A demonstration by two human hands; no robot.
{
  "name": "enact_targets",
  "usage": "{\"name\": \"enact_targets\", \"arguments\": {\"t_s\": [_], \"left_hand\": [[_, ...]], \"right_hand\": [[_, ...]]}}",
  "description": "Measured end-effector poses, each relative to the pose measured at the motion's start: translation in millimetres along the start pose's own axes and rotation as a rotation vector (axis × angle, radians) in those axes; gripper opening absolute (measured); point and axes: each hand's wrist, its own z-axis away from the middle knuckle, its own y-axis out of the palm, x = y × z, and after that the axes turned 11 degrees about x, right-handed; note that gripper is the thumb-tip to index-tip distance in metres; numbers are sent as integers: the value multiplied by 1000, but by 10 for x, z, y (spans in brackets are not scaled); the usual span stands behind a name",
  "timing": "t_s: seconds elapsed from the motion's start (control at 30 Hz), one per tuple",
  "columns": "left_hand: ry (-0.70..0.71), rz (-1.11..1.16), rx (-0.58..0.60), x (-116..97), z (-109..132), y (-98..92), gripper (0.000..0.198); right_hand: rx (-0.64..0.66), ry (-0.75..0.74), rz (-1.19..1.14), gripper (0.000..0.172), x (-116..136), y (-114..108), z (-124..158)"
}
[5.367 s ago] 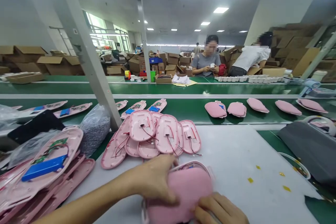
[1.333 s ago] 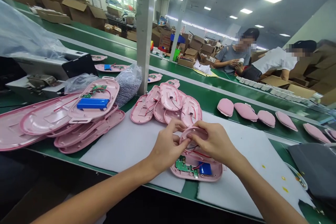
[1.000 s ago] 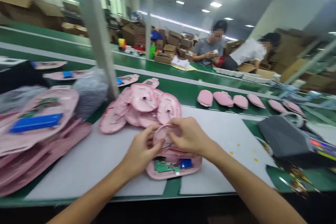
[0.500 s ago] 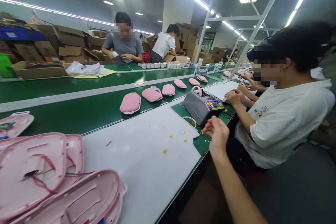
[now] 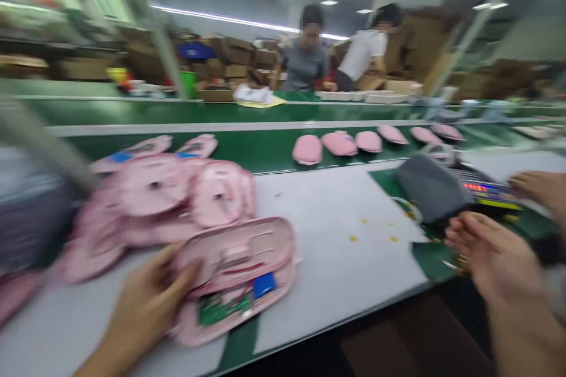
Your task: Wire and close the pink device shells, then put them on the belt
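The whole view is smeared by motion, so fine detail is poor. The left hand (image 5: 145, 306) rests at the near left of the counter (image 5: 336, 247), its fingers laid against the left end of a pink shell half (image 5: 239, 250) that sits tilted over an open pink casing (image 5: 234, 306). The grip looks loosely curled around the shell's edge, though the blur makes it hard to tell whether the fingers truly clamp it. The casing lies on the white foam mat (image 5: 331, 230), at the near edge of the counter, and shows a green circuit board (image 5: 221, 309) and a blue battery (image 5: 264, 285) inside, with red wiring between the two halves.

The right hand (image 5: 490, 253) hovers at the near right, off the mat, with fingers spread and nothing in them, just near of a grey tape dispenser (image 5: 431, 188) with a lit panel. Another person's hand (image 5: 537, 185) rests to the right of that machine.

Behind the casing, a heap of pink shell halves (image 5: 177, 194) lies on the mat. Farther off, closed pink units (image 5: 340, 142) sit in a row on the green conveyor belt (image 5: 265, 153). Two workers (image 5: 309, 62) stand at the far counter among cardboard boxes (image 5: 239, 59).
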Motion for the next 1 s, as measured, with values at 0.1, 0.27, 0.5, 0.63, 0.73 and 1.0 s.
{"name": "enact_targets", "arguments": {"t_s": [0.1,0.27,0.5,0.63,0.73,1.0], "left_hand": [[56,177,-9,116,241,-68,38],[157,402,100,144,234,17,31],[236,431,120,196,259,40,19],[255,449,123,196,276,39,16],[270,465,138,204,291,41,16],[282,495,146,244,274,55,18]], "right_hand": [[476,-95,191,16,136,636,351],[1170,-247,455,17,283,1906,989],[1429,-633,1193,12,78,2717,1259],[1374,-761,1435,15,1,2753,1266],[1307,-814,1572,15,-51,2766,1298],[1187,-918,1708,11,-164,2826,1345]]}}
